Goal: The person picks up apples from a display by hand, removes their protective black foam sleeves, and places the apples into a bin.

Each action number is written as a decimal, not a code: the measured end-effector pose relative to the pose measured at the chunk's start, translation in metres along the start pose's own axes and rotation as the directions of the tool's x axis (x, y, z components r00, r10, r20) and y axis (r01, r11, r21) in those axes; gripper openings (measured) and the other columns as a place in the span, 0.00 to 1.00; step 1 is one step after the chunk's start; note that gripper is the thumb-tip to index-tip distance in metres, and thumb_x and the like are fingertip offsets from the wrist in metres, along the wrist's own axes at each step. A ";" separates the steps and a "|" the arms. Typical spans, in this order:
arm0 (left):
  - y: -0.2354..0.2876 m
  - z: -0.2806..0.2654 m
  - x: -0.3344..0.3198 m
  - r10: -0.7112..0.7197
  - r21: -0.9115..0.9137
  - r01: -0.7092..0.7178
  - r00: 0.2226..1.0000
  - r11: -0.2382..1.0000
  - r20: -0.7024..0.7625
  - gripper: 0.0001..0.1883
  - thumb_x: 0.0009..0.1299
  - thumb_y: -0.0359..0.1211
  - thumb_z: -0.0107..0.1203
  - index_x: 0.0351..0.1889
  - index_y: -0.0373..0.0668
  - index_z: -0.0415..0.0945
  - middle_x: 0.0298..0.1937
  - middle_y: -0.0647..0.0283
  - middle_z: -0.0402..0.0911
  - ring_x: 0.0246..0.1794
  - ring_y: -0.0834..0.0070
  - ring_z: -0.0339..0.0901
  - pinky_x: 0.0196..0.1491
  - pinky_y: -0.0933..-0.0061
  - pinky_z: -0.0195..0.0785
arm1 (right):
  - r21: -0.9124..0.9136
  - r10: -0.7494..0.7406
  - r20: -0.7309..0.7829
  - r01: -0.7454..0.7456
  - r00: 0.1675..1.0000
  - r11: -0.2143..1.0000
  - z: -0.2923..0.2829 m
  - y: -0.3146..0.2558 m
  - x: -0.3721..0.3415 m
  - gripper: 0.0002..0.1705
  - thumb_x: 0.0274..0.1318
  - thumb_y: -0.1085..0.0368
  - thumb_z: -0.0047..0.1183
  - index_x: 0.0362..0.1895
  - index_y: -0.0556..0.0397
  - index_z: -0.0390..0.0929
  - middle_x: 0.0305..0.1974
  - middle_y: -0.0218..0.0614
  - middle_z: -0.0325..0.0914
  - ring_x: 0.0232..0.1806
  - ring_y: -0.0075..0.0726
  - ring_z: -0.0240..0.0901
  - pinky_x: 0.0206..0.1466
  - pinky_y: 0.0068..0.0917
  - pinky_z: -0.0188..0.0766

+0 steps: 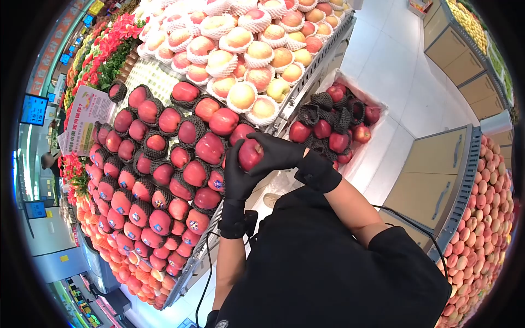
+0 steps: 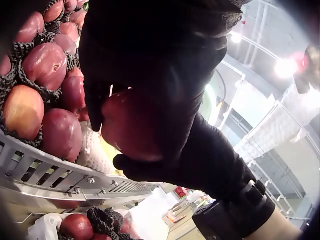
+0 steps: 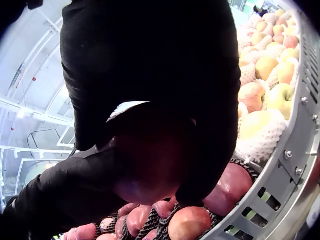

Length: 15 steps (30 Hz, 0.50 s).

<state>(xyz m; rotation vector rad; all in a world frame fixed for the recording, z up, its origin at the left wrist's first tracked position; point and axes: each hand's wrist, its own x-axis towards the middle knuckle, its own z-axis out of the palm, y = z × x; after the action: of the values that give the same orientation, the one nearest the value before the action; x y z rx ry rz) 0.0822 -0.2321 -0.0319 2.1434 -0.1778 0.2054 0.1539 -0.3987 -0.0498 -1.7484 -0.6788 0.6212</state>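
Both of my hands wear black gloves and meet around one dark red apple (image 1: pixel 251 155), held bare of any foam net in front of my chest. My left hand (image 1: pixel 238 177) grips it from the near left side, while the right hand (image 1: pixel 278 156) curls over it from the right. In the left wrist view the apple (image 2: pixel 131 125) shows between thumb and fingers; in the right wrist view it is in deep shadow. Beside my hands, red apples (image 1: pixel 210 148) in black foam nets fill the sloping display.
A grey slatted rail (image 1: pixel 188 279) edges the display. Pale apples (image 1: pixel 240 95) in white nets lie farther up. To the right, a lined box (image 1: pixel 381 104) holds red apples and loose black nets (image 1: pixel 342 117). A printed sign (image 1: pixel 87 123) stands at left; another fruit stand (image 1: pixel 476 235) is at right.
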 end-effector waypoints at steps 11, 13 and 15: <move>-0.004 0.007 -0.011 -0.194 -0.198 0.190 0.981 0.961 0.003 0.44 0.53 0.26 0.70 0.68 0.40 0.58 0.63 0.57 0.66 0.59 0.67 0.68 0.60 0.65 0.67 | -0.070 0.063 -0.214 -0.080 0.975 0.994 -0.055 0.025 -0.029 0.50 0.32 0.47 0.73 0.59 0.59 0.66 0.50 0.46 0.74 0.50 0.42 0.73 0.55 0.35 0.70; 0.003 0.003 -0.013 -0.231 -0.214 0.219 0.972 0.952 -0.033 0.39 0.58 0.25 0.66 0.67 0.41 0.59 0.61 0.58 0.68 0.58 0.68 0.69 0.58 0.67 0.68 | -0.119 0.114 -0.328 -0.160 0.938 0.980 -0.075 0.048 -0.039 0.54 0.29 0.46 0.73 0.60 0.62 0.64 0.50 0.50 0.73 0.52 0.44 0.73 0.55 0.35 0.71; 0.002 -0.001 -0.016 -0.288 -0.256 0.267 0.956 0.929 -0.047 0.37 0.59 0.25 0.65 0.67 0.42 0.59 0.61 0.58 0.68 0.58 0.68 0.69 0.58 0.67 0.68 | -0.108 0.213 -0.431 -0.285 0.877 0.953 -0.099 0.062 -0.055 0.57 0.28 0.46 0.73 0.61 0.63 0.62 0.51 0.52 0.73 0.52 0.45 0.73 0.55 0.35 0.71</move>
<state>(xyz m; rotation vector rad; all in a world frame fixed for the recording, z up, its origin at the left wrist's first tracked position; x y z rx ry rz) 0.0661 -0.2315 -0.0331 1.8813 0.1443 0.1009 0.1933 -0.5175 -0.0799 -2.0641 -0.2106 0.3479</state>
